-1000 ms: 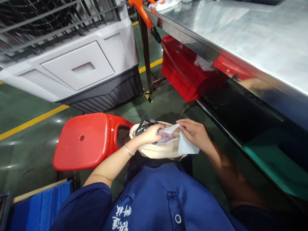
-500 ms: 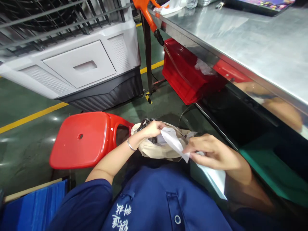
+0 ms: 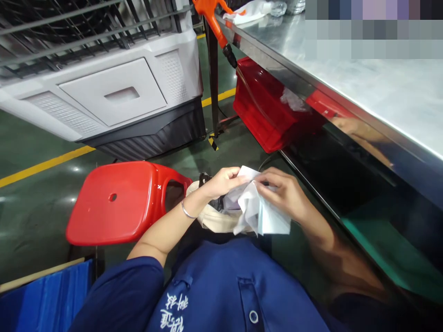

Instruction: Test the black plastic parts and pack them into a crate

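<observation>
My left hand pinches the upper left part of a white sheet, which looks like paper or tissue. Close beside it on the right, my right hand is closed on the white material, with a crumpled piece and a flat pale blue-white piece hanging beneath its fingers. Whether these are separate pieces I cannot tell. Below both hands is an open beige cloth bag with something dark and something pale inside. The hanging sheets hide its right side.
A red stool stands left of the bag. Beyond are a grey-white machine and a red crate under a steel table. An orange spray gun hangs at its corner. Blue panels lie at lower left.
My right hand has moved up and left, close to my left hand. The white sheet between them is now bunched, and the pale piece hangs nearer the bag.
</observation>
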### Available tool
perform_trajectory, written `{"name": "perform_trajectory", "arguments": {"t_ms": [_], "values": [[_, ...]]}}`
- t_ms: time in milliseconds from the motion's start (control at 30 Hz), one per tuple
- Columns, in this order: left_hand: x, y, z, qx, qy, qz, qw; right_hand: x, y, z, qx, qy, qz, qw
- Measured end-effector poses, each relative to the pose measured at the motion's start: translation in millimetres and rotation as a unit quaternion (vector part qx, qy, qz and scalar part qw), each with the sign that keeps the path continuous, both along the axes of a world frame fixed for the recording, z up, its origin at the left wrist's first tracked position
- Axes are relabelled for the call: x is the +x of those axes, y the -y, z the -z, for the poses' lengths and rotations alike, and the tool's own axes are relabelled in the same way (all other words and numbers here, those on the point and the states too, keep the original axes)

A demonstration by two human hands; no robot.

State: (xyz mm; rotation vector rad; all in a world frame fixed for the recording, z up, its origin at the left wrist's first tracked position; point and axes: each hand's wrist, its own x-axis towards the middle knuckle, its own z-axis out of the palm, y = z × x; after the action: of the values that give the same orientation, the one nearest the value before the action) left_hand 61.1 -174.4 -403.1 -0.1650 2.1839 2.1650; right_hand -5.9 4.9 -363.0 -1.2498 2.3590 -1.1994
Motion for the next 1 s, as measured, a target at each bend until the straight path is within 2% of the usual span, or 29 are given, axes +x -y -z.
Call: {"name": "perform_trajectory", "arguments": {"t_ms": [67, 133, 233, 333, 433, 500, 567, 633, 667, 733, 800, 867, 933, 1000], "values": [[4, -5, -3.7, 0.08, -0.022, 0.012, 0.996, -5, 3, 3.0, -0.02, -0.041, 0.043, 0.998], [6, -8, -4.2, 0.115, -0.036, 0.008, 0.993, -10, 4, -1.7, -0.017, -0.035, 0.034, 0.999], [8, -9, -3.0, 0.123, -0.049, -0.006, 0.991, -14, 4, -16.1, 0.004, -0.016, -0.001, 1.0], [9, -6, -3.6, 0.094, -0.057, -0.028, 0.994, -17, 5, -29.3, 0.0, -0.046, 0.019, 0.999], [16, 4, -5.2, 0.025, -0.061, 0.003, 0.998, -22, 2, -36.0, -0.012, -0.097, 0.063, 0.993], [26, 10, -3.6, -0.07, -0.069, 0.076, 0.992, -24, -1, -38.0, -0.017, -0.121, 0.075, 0.99], [37, 14, 2.8, -0.211, -0.067, 0.152, 0.963, -25, -5, -40.0, -0.012, -0.136, 0.054, 0.989], [44, 14, 14.3, -0.324, -0.058, 0.184, 0.926, -23, -9, -43.5, 0.0, -0.144, -0.009, 0.989], [44, 13, 21.0, -0.344, -0.057, 0.174, 0.921, -21, -11, -45.9, 0.008, -0.143, -0.05, 0.989], [39, 12, 32.8, -0.304, -0.046, 0.108, 0.945, -16, -14, -51.6, 0.032, -0.123, -0.142, 0.982], [27, 13, 37.2, -0.2, -0.017, 0.002, 0.98, -8, -15, -57.0, 0.063, -0.091, -0.231, 0.967], [12, 13, 30.8, -0.077, 0.001, -0.114, 0.99, 0, -14, -59.7, 0.091, -0.073, -0.284, 0.952], [0, 12, 15.6, -0.003, -0.016, -0.185, 0.983, 6, -8, -58.3, 0.108, -0.092, -0.263, 0.954], [-7, 8, -2.6, -0.013, -0.039, -0.202, 0.979, 7, 1, -53.2, 0.115, -0.141, -0.178, 0.967]]}}
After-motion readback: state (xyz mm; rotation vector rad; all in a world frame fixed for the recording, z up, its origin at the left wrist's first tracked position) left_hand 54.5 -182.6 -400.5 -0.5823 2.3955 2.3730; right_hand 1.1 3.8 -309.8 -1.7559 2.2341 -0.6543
